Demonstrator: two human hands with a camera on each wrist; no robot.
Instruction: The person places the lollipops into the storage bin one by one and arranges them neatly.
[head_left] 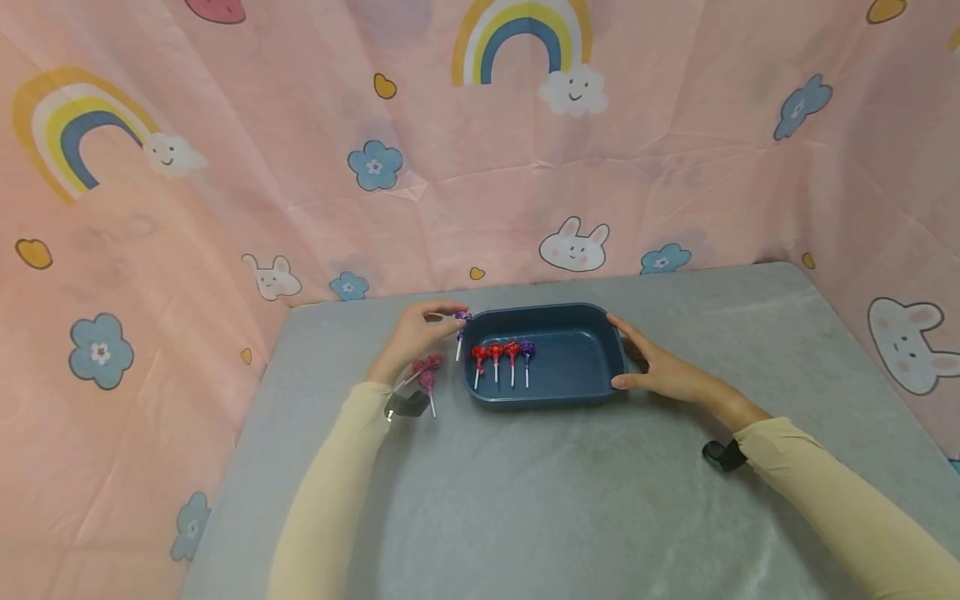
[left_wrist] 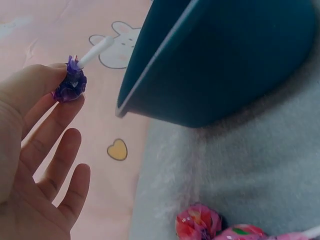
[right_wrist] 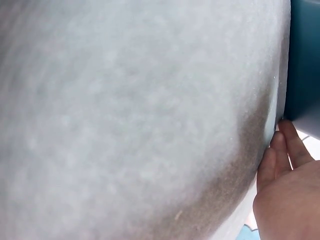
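Note:
My left hand (head_left: 417, 335) pinches a purple-wrapped lollipop (left_wrist: 70, 87) between thumb and fingertips, just outside the left end of a dark blue tray (head_left: 577, 367). In the left wrist view its white stick points up and right, toward the tray, and the other fingers are spread. My right hand (head_left: 655, 367) rests against the tray's right end, thumb at the front corner and fingers toward the back corner. The right wrist view shows fairly straight fingers (right_wrist: 296, 145) touching the tray's side. Inside the tray, three red lollipops (head_left: 496, 351) and a purple lollipop (head_left: 528, 348) lie in a row, sticks toward me.
Pink-wrapped lollipops (head_left: 427, 380) lie on the grey tabletop (head_left: 525, 492) left of the tray, partly under my left wrist. A pink printed cloth (head_left: 465, 200) hangs behind the table and along both sides. Dark wrist devices (head_left: 723, 456) sit by both sleeves.

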